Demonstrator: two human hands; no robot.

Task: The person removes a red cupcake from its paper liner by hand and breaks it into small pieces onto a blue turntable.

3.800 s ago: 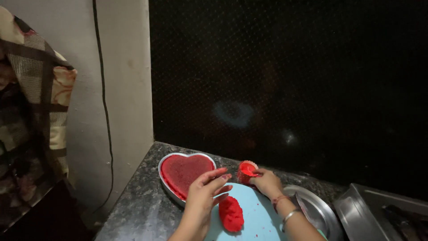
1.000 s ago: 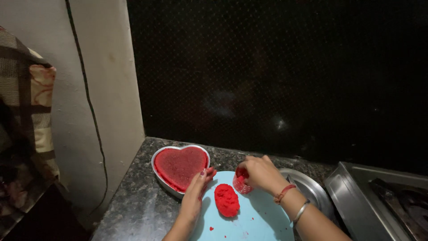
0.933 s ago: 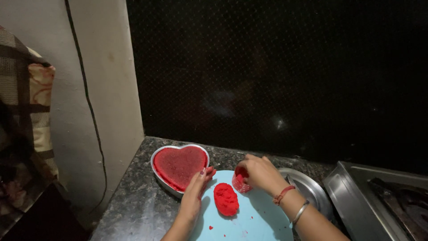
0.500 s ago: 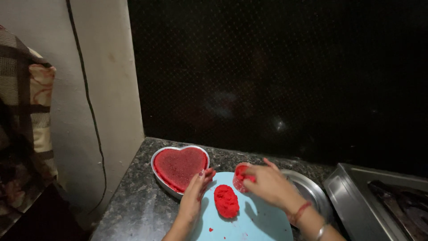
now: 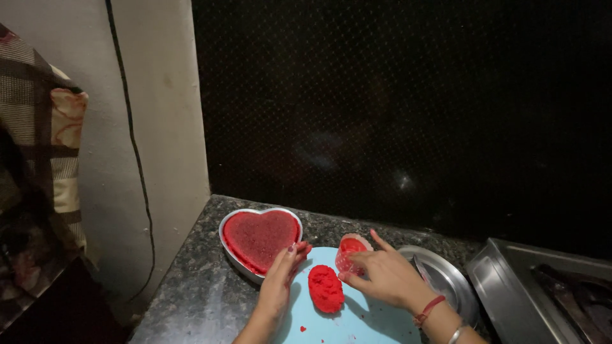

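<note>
**Red cake piece held over blue board**

The small round piece of red cake [image 5: 352, 250] sits pinched in the right hand [image 5: 389, 277] above the pale blue cutting board [image 5: 357, 322]. At its seven o'clock lies an oval lump of red cake [image 5: 326, 288]. The left hand [image 5: 280, 280], fingers flat and empty, touches the heart-shaped metal tin of red cake [image 5: 258, 237] at nine o'clock. A round steel plate [image 5: 446, 280] lies at three o'clock.

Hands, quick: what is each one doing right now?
Left hand: open, flat, fingertips against the heart-shaped tin, holding nothing.
Right hand: closed around a small cup of red cake over the blue board.
</note>
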